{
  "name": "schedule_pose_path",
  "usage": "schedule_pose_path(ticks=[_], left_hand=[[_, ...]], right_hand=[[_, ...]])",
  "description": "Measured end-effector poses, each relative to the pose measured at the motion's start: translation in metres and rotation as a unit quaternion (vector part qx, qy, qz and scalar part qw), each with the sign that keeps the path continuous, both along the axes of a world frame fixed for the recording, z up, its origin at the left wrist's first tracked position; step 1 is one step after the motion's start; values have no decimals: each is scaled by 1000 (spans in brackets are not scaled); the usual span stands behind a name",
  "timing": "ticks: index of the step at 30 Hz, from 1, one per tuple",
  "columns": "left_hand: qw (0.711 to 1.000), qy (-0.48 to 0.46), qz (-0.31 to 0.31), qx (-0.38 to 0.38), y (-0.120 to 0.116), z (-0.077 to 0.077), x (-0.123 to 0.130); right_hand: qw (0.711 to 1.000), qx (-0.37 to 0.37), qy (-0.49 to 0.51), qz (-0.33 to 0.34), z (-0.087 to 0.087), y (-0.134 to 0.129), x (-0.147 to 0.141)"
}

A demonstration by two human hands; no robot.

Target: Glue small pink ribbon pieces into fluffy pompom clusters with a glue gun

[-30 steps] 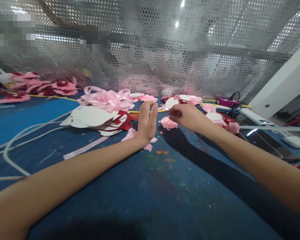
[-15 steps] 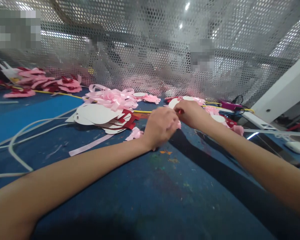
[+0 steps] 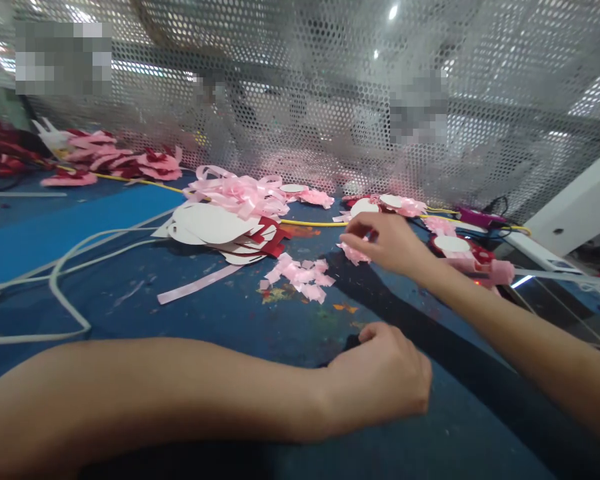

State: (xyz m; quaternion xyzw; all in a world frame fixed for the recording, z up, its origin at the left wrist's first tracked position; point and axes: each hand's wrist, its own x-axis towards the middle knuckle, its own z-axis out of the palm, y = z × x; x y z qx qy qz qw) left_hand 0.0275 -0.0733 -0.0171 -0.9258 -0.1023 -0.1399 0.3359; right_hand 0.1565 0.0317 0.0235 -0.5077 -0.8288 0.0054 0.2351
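A small crumpled pink ribbon piece (image 3: 353, 253) lies on the blue worktop (image 3: 260, 320), just under the fingertips of the right hand (image 3: 387, 243). That hand reaches forward over it with its fingers loosely apart, thumb and forefinger spread above the piece; whether they actually touch it cannot be told. Just left of it sits a scatter of pink ribbon scraps (image 3: 300, 273), apart from either hand. The left hand (image 3: 380, 380) rests nearer the viewer on the worktop, its fingers curled together into a loose fist holding nothing that shows. Further left lies a stack of white card shapes (image 3: 207, 223) with dark red pieces under it, a heap of pink ribbon loops (image 3: 240, 193) behind it, and a flat pink ribbon strip (image 3: 195, 285) in front. A white cable (image 3: 63, 293) curves across the left side. A perforated metal screen (image 3: 300, 100) stands behind everything.
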Motion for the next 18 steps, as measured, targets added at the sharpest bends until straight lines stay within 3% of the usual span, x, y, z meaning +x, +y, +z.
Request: schedule_pose_path(ticks=[4,8,18], left_hand=[[1000,1,14,13,-6,0,-1],[1000,-8,8,8,-4,-2,-1],[1000,-22,-8,-18,-1,-6,1]], right_hand=[[988,-47,-2,146,-28,-12,-36],[973,-61,-22,222,-48,-12,-59],[922,-49,-45,382,-41,5,-92]])
